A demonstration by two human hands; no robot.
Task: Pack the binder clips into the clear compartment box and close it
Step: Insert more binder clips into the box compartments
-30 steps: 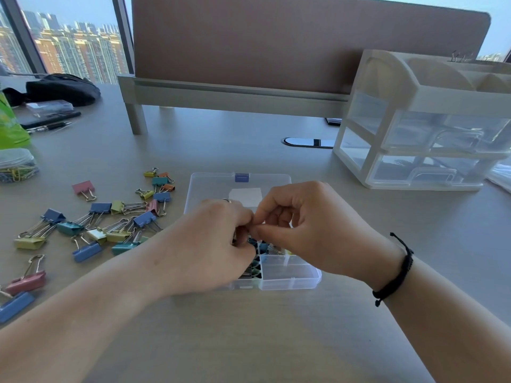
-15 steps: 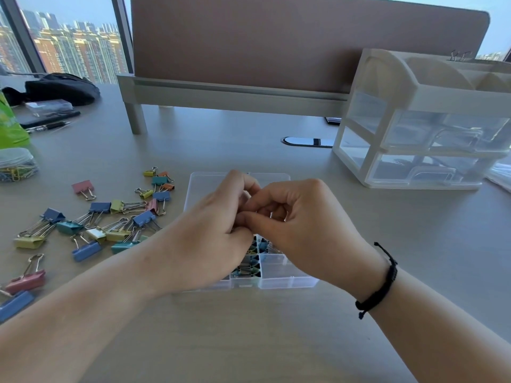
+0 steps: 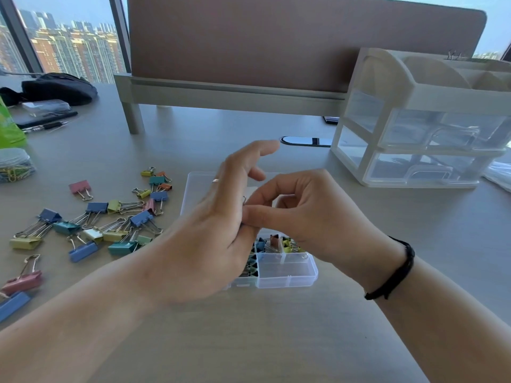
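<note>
A: What's changed in the last second?

B: The left hand has opened up. A moment ago both hands were bunched together over the clear compartment box; now its fingers are stretched out toward twelve o'clock, released. The right hand is still curled, pinching a small binder clip whose wire loop just pokes out between the two hands.

A: Meaning?

B: My guess is the clip has been passed to the right hand, or its handles folded, and it goes into a compartment next.

A: Where's the box?

B: At the centre of the counter, right under the hands, its lid lying open flat at twelve o'clock. Small clips already fill some cells; the cells nearest the person, at the right, look empty.

A: Much left?

B: Plenty. A loose pile of coloured clips lies at nine o'clock of the box, so closing is a long way off.

A: Any writing to read?

B: None. There's a pale sticker on the lid, mostly hidden by the hands, and nothing on it is legible.
</note>
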